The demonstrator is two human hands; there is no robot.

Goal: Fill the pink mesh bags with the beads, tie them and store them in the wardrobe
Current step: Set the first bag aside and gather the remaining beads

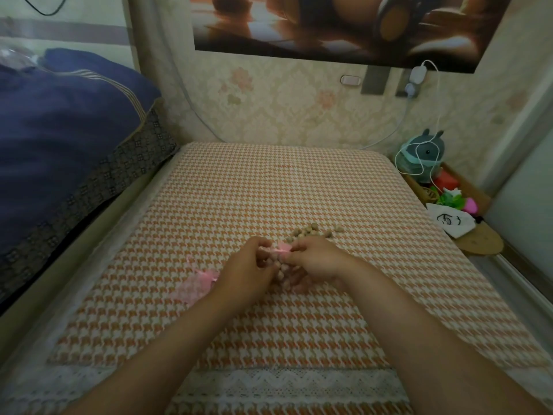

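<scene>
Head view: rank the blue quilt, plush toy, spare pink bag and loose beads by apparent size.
1. Blue quilt, by far.
2. Plush toy and spare pink bag look alike; the toy sits farther, so unranked.
3. Loose beads, smallest.

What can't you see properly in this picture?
Head view:
The pink mesh bag: mostly covered by the left hand and right hand; its tie state is unclear.
The loose beads: partly behind the right hand, too small to count.
The spare pink bag: blurred, partly under the left wrist.
</scene>
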